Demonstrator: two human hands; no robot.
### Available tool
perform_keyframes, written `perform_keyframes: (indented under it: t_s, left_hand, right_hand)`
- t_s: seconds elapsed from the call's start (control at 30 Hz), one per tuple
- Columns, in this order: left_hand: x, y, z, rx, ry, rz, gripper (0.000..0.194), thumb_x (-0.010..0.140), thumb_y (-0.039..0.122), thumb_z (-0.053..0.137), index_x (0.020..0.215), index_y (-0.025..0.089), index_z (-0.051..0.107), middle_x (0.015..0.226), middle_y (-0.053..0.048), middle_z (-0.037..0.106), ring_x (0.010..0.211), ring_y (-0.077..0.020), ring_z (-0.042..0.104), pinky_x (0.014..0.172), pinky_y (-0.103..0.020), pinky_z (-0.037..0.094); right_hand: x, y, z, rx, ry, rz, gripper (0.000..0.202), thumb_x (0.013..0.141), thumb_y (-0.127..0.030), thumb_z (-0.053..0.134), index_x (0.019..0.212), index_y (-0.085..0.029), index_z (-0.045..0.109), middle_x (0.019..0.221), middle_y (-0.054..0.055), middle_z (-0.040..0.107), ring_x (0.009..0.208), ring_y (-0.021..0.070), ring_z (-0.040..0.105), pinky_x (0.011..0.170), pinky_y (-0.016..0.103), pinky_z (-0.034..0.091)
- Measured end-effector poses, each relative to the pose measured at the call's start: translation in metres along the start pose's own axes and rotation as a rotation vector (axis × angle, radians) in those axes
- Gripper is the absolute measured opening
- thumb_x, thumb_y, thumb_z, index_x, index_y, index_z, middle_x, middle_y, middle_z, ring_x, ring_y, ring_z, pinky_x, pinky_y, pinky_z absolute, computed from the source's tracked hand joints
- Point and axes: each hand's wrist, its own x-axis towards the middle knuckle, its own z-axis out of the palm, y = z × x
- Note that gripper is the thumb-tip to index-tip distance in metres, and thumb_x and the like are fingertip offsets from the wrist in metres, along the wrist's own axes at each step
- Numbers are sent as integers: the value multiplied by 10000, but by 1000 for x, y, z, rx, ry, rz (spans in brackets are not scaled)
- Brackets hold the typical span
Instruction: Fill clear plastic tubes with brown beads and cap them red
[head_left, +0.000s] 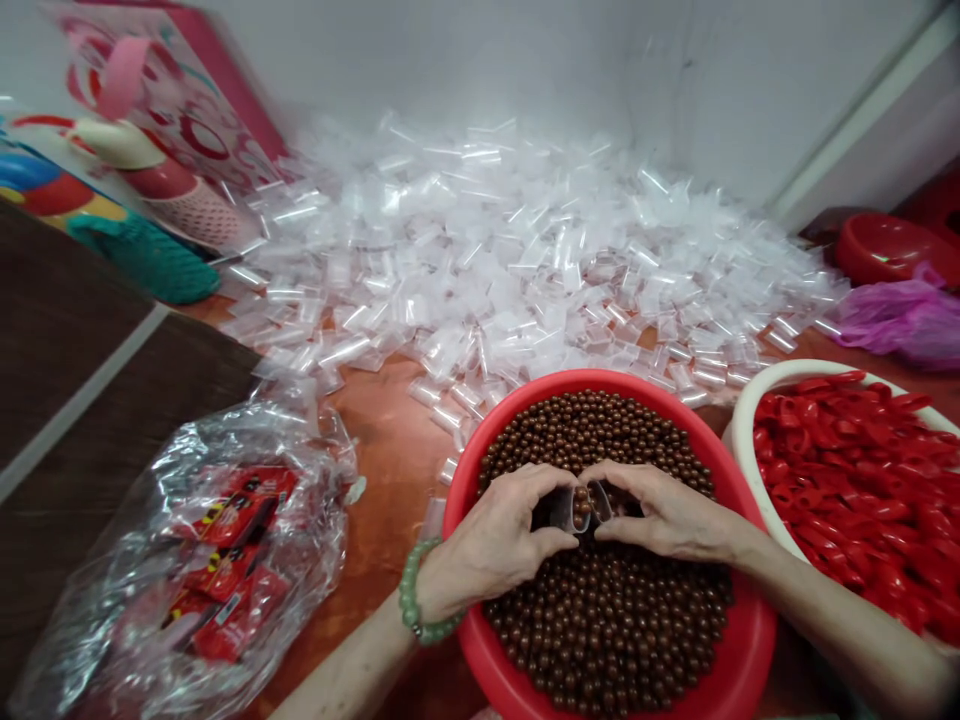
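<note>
In the head view, the left hand (504,525) has its grip round a clear cup (561,510), brown balls (607,625) at its mouth; the right hand's (664,515) grip pinches a second cup (599,502), facing it, over the red tub (581,379). Filling seems under way, and the open mouths call for steady, close alignment.

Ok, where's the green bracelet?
In the head view, the green bracelet is on the person's left wrist, beside the left edge of the red tub of brown balls.

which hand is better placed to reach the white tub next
Likely the right hand: it is nearer the white tub, while the left hand would have to cross it. Both hold clear plastic pieces.
</note>
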Motion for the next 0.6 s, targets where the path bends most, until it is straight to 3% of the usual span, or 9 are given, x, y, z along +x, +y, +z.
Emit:
perform_keyframes:
  t_s: [0.13, 0.27, 0.33, 0.47, 0.6]
  left_hand:
    - [-4, -2, 0, -314, 83, -17, 390, 677, 119, 796, 1046, 205, 705, 1171, -68, 693, 1135, -236, 608, 1065, -390, 422]
    - [-3, 2, 1, -592, 77, -150, 374, 676, 115, 760, 1037, 176, 686, 1057, -55, 717, 1024, -217, 665, 979, -370, 499]
    - [-3, 5, 1, -667, 75, -191, 388, 668, 109, 749, 1043, 170, 671, 1017, -44, 723, 984, -207, 681, 949, -358, 521]
    - [-8, 11, -3, -597, 142, -175, 337, 697, 127, 720, 1027, 167, 665, 967, -38, 728, 927, -201, 694, 906, -351, 552]
    - [-21, 8, -7, -353, 201, -86, 366, 752, 175, 718, 1112, 173, 656, 1037, -64, 731, 944, -207, 690, 904, -345, 554]
  right_hand:
    - [0, 7, 4, 88, 58, -55, 413, 849, -242, 674, 1244, -211, 557, 1347, 91, 535, 1265, 225, 492, 1089, 387, 370]
    - [3, 10, 10, 108, 27, 57, 350, 823, -219, 686, 1162, -211, 600, 1076, 47, 604, 1012, 196, 588, 924, 353, 477]
    - [4, 9, 11, 124, 62, 55, 341, 824, -216, 681, 1156, -207, 603, 1056, 39, 612, 996, 190, 589, 911, 341, 476]
    - [3, 2, 4, 14, 94, 44, 302, 833, -237, 669, 1125, -196, 605, 1057, 43, 642, 982, 191, 606, 882, 321, 482]
    - [0, -10, -3, -484, 22, 123, 207, 849, -220, 617, 1046, -160, 628, 939, 69, 651, 837, 218, 627, 800, 362, 507]
